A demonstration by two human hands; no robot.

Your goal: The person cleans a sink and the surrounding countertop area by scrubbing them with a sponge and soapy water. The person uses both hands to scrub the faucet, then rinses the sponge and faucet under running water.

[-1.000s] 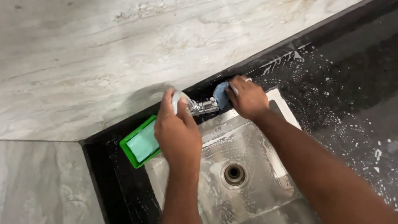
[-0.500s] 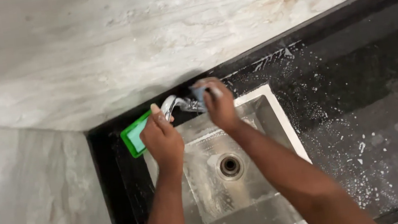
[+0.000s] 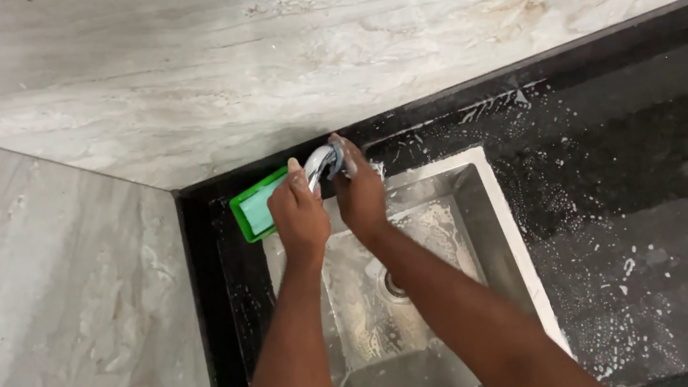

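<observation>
A chrome tap (image 3: 320,164) rises at the back rim of a steel sink (image 3: 459,205) set in a black counter. My left hand (image 3: 298,217) rests against the tap's left side, thumb up along it. From the right, my right hand (image 3: 359,192) is closed around the tap; a bluish scrubber seems to be pressed under its fingers, mostly hidden. Both forearms reach up across the basin, over the drain (image 3: 392,285).
A green soap tray (image 3: 251,207) with a pale bar sits left of the tap. Soap suds spatter the wet black counter (image 3: 643,209) to the right. Pale marble wall tiles (image 3: 258,64) stand behind and to the left.
Both hands have stayed at the tap; my left hand shifted from the tray's edge onto the tap, and my right hand closed further round it. The view swung right.
</observation>
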